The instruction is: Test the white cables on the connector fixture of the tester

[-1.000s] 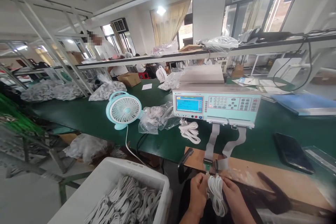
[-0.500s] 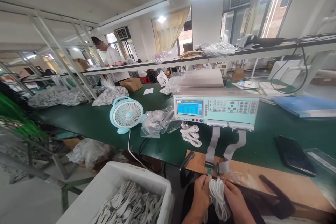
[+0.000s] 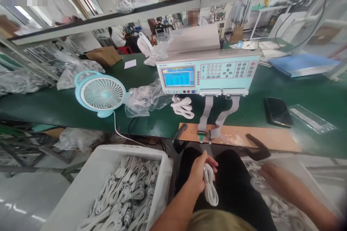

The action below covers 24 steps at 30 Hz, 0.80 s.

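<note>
A coiled white cable (image 3: pixel 210 186) is in my left hand (image 3: pixel 200 173), its fingers closed around the upper part of the coil, above my lap. Off to the right, my right hand (image 3: pixel 272 177) is smeared by motion over a heap of white cables (image 3: pixel 282 205); its fingers cannot be made out. In front of the left hand, a small green connector board (image 3: pixel 201 137) sits at the edge of a wooden board (image 3: pixel 230 135). Grey ribbon cables (image 3: pixel 206 113) run from it up to a tester with a lit blue screen (image 3: pixel 178 76).
A white bin (image 3: pixel 159 187) full of coiled cables stands left of my legs. On the green table are a light-blue fan (image 3: pixel 104 94), a bagged bundle (image 3: pixel 141 101), another white cable coil (image 3: pixel 183 107) and a black phone (image 3: pixel 278 112). A black clamp (image 3: pixel 179 138) grips the board's left end.
Both hands have left the connector board. My left hand has drawn back toward my body with a cable coil, and my right hand has swung right to the cable heap. The view has tilted down.
</note>
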Available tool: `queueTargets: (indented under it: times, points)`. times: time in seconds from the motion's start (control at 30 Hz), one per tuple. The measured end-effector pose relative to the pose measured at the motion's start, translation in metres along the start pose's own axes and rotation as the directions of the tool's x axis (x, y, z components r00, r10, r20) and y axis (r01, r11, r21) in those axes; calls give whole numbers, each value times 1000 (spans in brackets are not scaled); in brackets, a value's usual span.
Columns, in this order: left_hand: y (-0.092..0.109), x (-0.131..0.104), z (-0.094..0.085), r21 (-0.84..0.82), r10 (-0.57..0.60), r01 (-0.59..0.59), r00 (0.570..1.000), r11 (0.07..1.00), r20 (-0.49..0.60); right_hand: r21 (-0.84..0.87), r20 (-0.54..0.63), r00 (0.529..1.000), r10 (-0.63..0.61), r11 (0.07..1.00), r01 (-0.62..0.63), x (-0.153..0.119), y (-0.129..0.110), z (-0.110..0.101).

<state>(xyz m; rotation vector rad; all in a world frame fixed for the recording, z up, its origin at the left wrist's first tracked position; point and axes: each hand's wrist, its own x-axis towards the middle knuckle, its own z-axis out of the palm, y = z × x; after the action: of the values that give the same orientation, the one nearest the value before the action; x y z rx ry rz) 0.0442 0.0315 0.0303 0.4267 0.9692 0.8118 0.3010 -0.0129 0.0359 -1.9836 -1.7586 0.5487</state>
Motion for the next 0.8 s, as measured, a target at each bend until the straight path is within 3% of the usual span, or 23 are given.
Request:
queueTargets:
  times: [0.07,0.17,0.3,0.4,0.5,0.7,0.77,0.8]
  points:
    - [-4,5,4,-87,-23,20,999,996,-43,-105,3,999,-53,993,53,-12,0,-1]
    - [-11,10,14,-89,41,-50,994,995,-101,138,184,959,-218,971,194,-26,-43,23]
    - [-12,0,23,-72,203,-207,977,976,-62,300,44,961,-274,921,248,-21,-94,57]
    - [-5,-17,18,-6,236,-236,970,972,64,448,27,965,-260,866,221,-9,-98,64]
    - [1,-27,8,174,250,-274,957,946,145,542,44,962,-269,815,203,1,-95,65]
    - [21,-18,-5,608,490,-434,868,665,84,607,-39,992,-122,785,121,19,-108,78]
    - [29,-13,-5,642,501,-436,861,631,92,621,-51,995,-81,778,95,26,-112,82]
    - [32,-10,-6,623,475,-426,875,656,99,630,-41,997,-71,772,81,29,-114,83]
